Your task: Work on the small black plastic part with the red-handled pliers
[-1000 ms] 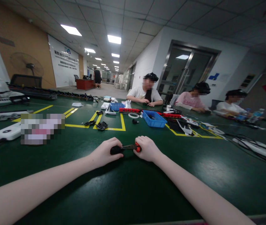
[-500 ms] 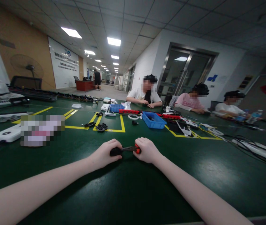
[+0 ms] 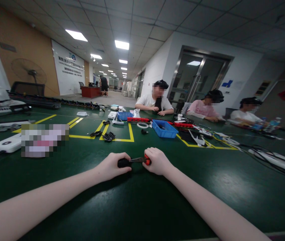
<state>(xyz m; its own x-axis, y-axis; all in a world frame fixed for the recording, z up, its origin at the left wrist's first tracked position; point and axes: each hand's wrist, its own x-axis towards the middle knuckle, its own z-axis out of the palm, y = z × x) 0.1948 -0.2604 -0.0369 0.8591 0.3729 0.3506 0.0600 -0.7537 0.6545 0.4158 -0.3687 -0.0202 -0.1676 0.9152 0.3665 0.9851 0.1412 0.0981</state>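
Observation:
Just above the green table, my left hand (image 3: pixel 114 164) is closed around a small, dark, rounded part (image 3: pixel 123 162), with the thumb below it and the fingers above. My right hand (image 3: pixel 158 161) grips the red-and-black handles of a pair of pliers (image 3: pixel 137 160). The metal jaws point left and meet the right side of the dark part. Whether they are clamped on it is too small to tell. Most of the handles are hidden inside my right fist.
Beyond my hands stand a blue bin (image 3: pixel 164 129), a white ring (image 3: pixel 142 125), a small black piece (image 3: pixel 144 131) and black parts (image 3: pixel 109 136) near yellow tape. To the left lies a white power strip (image 3: pixel 6 144); cables (image 3: pixel 270 160) run on the right. Several people sit across the table.
My left thumb has shifted very slightly. Both hands keep the same place and hold, with the pliers still against the dark part.

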